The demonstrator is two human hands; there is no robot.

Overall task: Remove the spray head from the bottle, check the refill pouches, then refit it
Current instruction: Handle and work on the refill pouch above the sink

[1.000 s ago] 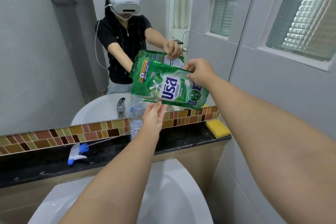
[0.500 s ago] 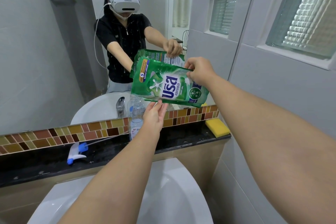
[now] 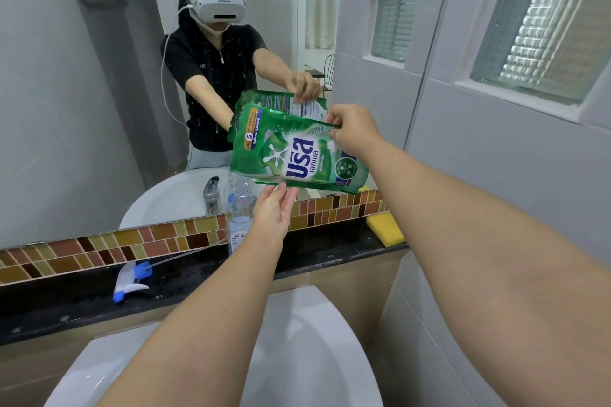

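A green refill pouch (image 3: 294, 152) hangs sideways in the air before the mirror. My right hand (image 3: 352, 130) pinches its upper right edge. My left hand (image 3: 272, 211) is under its lower edge, fingertips touching it. Behind my left hand a clear plastic bottle (image 3: 238, 213) stands on the black ledge with no spray head on it. The white and blue spray head (image 3: 130, 279) lies on the ledge to the left, its thin tube stretching right toward the bottle.
A yellow sponge (image 3: 385, 229) rests at the ledge's right end. The white basin (image 3: 307, 357) is below my arms. The mirror (image 3: 99, 109) shows a person wearing a headset and the pouch's back. A tiled wall with glass-block windows stands on the right.
The pouch has tipped slightly, its right end lifted by my right hand. My left hand stays under the lower edge.
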